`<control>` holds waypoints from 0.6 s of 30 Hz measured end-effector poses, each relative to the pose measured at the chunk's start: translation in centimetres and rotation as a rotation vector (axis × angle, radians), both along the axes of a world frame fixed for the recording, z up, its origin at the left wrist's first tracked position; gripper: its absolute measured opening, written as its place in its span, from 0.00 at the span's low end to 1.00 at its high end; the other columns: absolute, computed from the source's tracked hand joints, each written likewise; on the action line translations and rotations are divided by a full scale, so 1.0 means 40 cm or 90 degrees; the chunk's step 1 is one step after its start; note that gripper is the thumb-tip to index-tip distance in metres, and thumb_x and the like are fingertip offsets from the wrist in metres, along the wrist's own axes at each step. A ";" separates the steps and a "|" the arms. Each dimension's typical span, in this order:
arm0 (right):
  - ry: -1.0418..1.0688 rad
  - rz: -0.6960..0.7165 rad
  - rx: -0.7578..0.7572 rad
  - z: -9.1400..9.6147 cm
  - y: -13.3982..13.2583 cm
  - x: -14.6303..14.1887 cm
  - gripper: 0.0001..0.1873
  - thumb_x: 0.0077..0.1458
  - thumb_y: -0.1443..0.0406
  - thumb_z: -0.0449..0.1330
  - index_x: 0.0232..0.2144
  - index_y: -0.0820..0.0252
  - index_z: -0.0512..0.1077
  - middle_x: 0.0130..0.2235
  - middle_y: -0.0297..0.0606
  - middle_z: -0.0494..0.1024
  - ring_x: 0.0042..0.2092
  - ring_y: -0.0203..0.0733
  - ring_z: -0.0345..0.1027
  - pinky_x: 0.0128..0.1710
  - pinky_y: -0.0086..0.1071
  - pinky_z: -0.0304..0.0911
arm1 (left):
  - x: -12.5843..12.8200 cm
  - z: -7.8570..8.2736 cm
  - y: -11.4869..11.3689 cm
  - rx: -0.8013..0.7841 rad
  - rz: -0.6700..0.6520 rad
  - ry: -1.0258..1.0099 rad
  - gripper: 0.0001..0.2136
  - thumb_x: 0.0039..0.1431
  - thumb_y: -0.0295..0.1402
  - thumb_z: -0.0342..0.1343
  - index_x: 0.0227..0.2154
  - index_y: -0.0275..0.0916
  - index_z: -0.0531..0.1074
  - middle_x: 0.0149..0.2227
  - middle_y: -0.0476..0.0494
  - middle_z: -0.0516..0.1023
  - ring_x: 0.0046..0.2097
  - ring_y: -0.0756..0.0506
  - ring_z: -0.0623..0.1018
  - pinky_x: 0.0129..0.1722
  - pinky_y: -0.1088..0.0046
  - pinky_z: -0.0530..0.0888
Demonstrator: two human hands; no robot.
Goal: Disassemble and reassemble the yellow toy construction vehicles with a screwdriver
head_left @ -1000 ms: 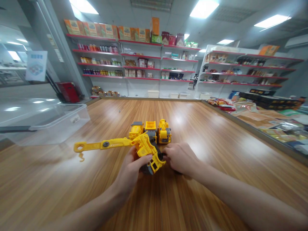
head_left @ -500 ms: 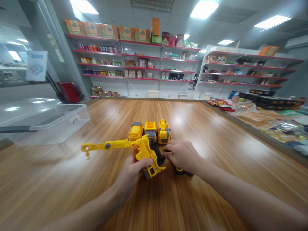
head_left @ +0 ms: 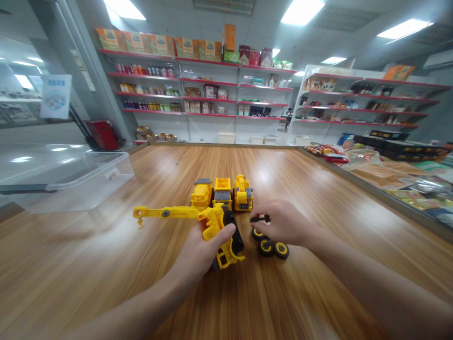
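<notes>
My left hand (head_left: 207,243) is closed around a yellow toy crane truck (head_left: 212,222). The truck is tipped on its side, its black underside facing right and its boom with a hook stretching left. Between the fingertips of my right hand (head_left: 283,221) is a small black pin (head_left: 261,218), apart from the truck. Beneath that hand, black toy wheels (head_left: 265,247) with yellow hubs lie on the table, some partly hidden. Just beyond the crane stand a yellow toy mixer truck (head_left: 201,192), a toy dump truck (head_left: 222,191) and a toy excavator (head_left: 243,193).
A clear plastic bin (head_left: 102,182) sits at the left of the wooden table (head_left: 170,293). Packaged goods (head_left: 392,177) lie beyond the table's right edge. Stocked shelves (head_left: 208,100) line the far wall. A tiny object (head_left: 177,163) rests on the table at the far left.
My right hand has drawn away from the truck's underside to the right, and the black pin in its fingers now shows. The wheels are less covered. The crane has shifted slightly right.
</notes>
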State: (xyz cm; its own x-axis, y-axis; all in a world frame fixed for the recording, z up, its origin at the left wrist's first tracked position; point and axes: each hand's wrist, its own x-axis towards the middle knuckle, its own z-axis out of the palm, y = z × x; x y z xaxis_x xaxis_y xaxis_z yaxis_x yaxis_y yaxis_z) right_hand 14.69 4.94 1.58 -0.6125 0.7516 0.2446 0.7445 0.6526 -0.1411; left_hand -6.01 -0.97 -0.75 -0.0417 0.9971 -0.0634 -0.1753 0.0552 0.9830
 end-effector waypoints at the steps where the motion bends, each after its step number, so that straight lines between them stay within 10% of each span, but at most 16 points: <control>1: 0.008 0.008 -0.022 0.009 -0.001 0.018 0.08 0.57 0.63 0.59 0.35 0.55 0.78 0.36 0.33 0.81 0.37 0.37 0.74 0.35 0.27 0.61 | 0.001 -0.002 0.000 -0.004 -0.003 0.019 0.23 0.48 0.42 0.66 0.45 0.36 0.71 0.44 0.38 0.81 0.45 0.38 0.80 0.44 0.63 0.75; 7: 0.029 0.015 -0.144 0.022 -0.009 0.084 0.08 0.54 0.62 0.62 0.35 0.56 0.79 0.33 0.34 0.82 0.33 0.37 0.73 0.34 0.29 0.61 | 0.003 -0.006 -0.013 -0.010 -0.030 0.048 0.24 0.47 0.41 0.67 0.46 0.37 0.71 0.43 0.38 0.81 0.44 0.36 0.80 0.40 0.62 0.76; 18: 0.173 0.096 -0.038 0.010 -0.057 0.024 0.09 0.60 0.67 0.56 0.37 0.60 0.76 0.35 0.37 0.79 0.36 0.36 0.70 0.36 0.29 0.61 | -0.043 -0.013 0.000 0.043 -0.222 0.016 0.12 0.49 0.30 0.62 0.38 0.32 0.77 0.32 0.43 0.79 0.35 0.41 0.78 0.36 0.68 0.72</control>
State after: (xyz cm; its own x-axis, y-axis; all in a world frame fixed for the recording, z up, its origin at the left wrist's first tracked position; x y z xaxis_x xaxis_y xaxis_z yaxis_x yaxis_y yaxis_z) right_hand 15.64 2.67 2.00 -0.6360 0.6757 0.3727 0.5699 0.7369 -0.3635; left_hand -7.73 -0.99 -1.25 0.3012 0.9536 0.0005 -0.1338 0.0418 0.9901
